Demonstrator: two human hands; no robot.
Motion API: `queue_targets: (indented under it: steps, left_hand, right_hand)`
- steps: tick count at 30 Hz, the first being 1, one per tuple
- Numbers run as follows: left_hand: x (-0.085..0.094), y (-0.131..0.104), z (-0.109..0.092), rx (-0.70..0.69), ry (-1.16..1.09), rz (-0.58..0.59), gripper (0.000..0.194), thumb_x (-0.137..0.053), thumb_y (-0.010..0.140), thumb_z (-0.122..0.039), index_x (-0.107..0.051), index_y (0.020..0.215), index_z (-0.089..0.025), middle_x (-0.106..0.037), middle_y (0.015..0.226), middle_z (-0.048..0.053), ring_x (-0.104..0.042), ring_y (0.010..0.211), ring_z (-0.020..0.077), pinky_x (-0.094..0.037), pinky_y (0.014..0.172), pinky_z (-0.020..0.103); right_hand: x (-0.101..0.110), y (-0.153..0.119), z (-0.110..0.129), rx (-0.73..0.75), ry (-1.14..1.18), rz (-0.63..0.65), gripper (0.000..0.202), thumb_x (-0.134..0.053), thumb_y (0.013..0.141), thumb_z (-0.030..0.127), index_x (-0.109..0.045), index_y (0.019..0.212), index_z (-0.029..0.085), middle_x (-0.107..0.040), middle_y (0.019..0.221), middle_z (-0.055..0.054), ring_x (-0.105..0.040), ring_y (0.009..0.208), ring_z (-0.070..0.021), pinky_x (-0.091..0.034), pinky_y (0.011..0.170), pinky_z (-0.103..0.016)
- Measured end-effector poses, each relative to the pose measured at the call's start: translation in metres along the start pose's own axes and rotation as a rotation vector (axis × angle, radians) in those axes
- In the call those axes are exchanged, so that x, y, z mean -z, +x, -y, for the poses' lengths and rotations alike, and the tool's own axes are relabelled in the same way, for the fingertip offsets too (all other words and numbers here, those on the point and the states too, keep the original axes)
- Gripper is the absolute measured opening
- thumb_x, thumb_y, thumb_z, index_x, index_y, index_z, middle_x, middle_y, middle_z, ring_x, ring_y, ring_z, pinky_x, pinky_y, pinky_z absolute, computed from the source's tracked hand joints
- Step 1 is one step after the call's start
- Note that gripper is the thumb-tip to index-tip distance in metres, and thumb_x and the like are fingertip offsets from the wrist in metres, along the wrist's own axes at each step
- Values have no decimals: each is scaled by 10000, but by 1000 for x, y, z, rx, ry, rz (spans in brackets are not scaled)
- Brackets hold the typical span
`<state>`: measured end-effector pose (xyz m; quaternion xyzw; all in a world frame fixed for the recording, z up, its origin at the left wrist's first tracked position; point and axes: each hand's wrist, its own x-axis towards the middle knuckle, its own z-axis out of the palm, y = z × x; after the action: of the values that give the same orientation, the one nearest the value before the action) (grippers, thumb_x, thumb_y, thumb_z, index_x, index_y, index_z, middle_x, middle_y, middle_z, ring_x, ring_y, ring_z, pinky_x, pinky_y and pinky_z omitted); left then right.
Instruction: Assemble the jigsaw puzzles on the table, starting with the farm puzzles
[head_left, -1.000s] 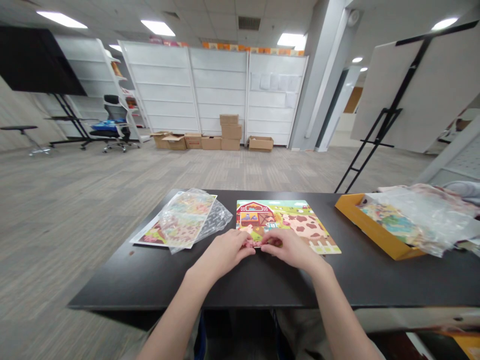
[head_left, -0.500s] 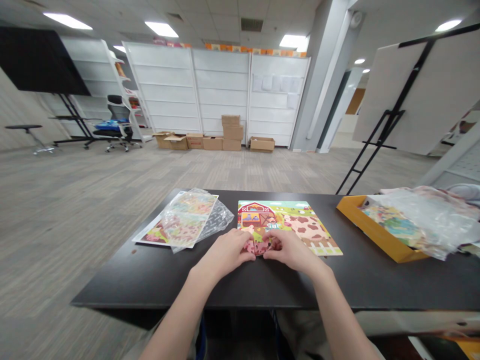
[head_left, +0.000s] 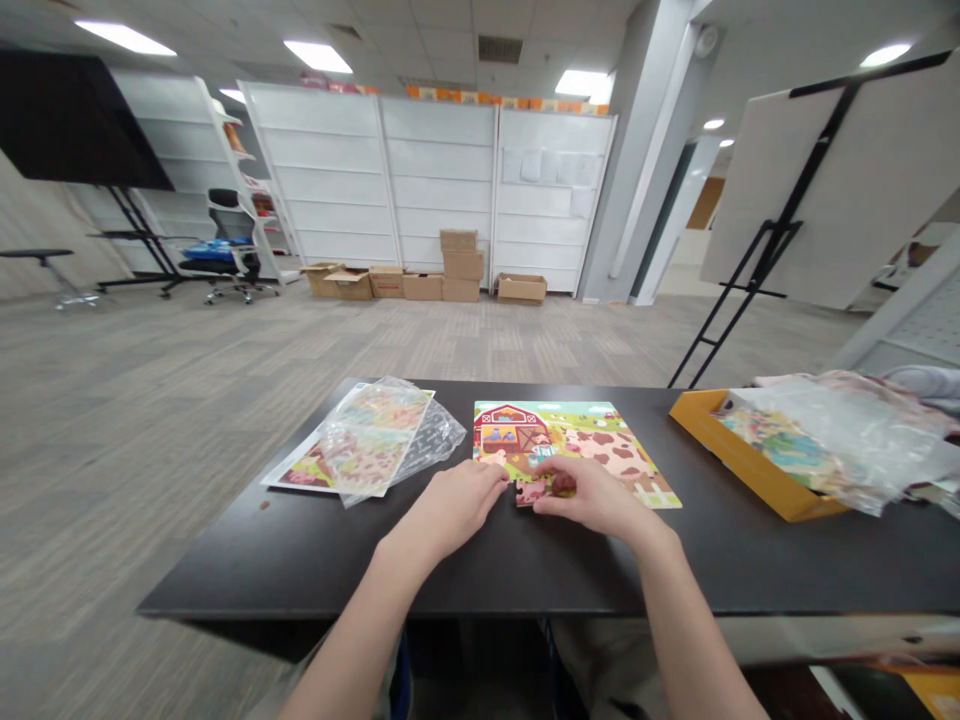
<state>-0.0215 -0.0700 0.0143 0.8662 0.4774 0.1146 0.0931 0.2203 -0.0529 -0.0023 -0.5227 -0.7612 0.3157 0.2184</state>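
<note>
A farm jigsaw puzzle point(head_left: 600, 452), with a red barn and a brown-spotted cow, lies on the black table in front of me. My right hand point(head_left: 589, 492) is closed at its lower edge, thumb and fingers around a pink puzzle piece point(head_left: 529, 492) with a notched left side. Just left of that piece, my left hand point(head_left: 466, 494) rests by the puzzle's lower left corner. Its fingers are bent together, and whatever they hold is hidden under them. Dark tabletop shows between the left fingertips and the pink piece.
To the left lie a printed picture sheet point(head_left: 307, 470) and clear plastic sleeves point(head_left: 435, 440). A yellow box point(head_left: 757, 470) with colourful pieces and crumpled clear plastic point(head_left: 855, 430) stands on the right. The black table's point(head_left: 315, 580) front edge runs close to me.
My left hand has drawn slightly left, away from the right one. The pink piece's notched edge now shows, with a dark gap where pink pieces were side by side.
</note>
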Motion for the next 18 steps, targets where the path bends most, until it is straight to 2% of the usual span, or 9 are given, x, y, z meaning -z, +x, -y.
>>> queue_targets:
  steps: [6, 11, 15, 18]
  left_hand:
    - [1, 6, -6, 136, 143, -27, 275, -361, 1051, -259, -576, 1216, -219, -748, 1032, 87, -728, 931, 261, -502, 719, 310]
    - [-6, 13, -6, 174, 134, -203, 292, -314, 1069, -283, -564, 1203, -210, -751, 942, 72, -731, 834, 226, -476, 665, 275]
    - [-15, 19, -16, 98, 84, -283, 281, -354, 1056, -247, -564, 1241, -217, -740, 1044, 83, -714, 951, 213, -493, 709, 267]
    - [-17, 23, -27, -34, 20, -179, 240, -435, 1031, -250, -622, 1181, -230, -734, 1120, 70, -694, 1022, 222, -508, 752, 278]
  right_hand:
    - [-3, 2, 4, 28, -99, -12, 377, -776, 787, 373, -722, 1117, 199, -729, 963, -59, -655, 838, -212, -490, 759, -329]
    - [-2, 3, 7, 67, -168, -9, 319, -777, 788, 355, -725, 1061, 199, -707, 961, -68, -643, 879, -228, -483, 771, -341]
    - [-5, 3, 7, 12, -10, 14, 527, -815, 742, 340, -632, 1213, 190, -690, 900, -44, -648, 799, -206, -500, 714, -325]
    - [-7, 2, 3, 22, 189, 45, 711, -804, 736, 285, -485, 1368, 220, -698, 950, -33, -671, 795, -191, -521, 699, -309]
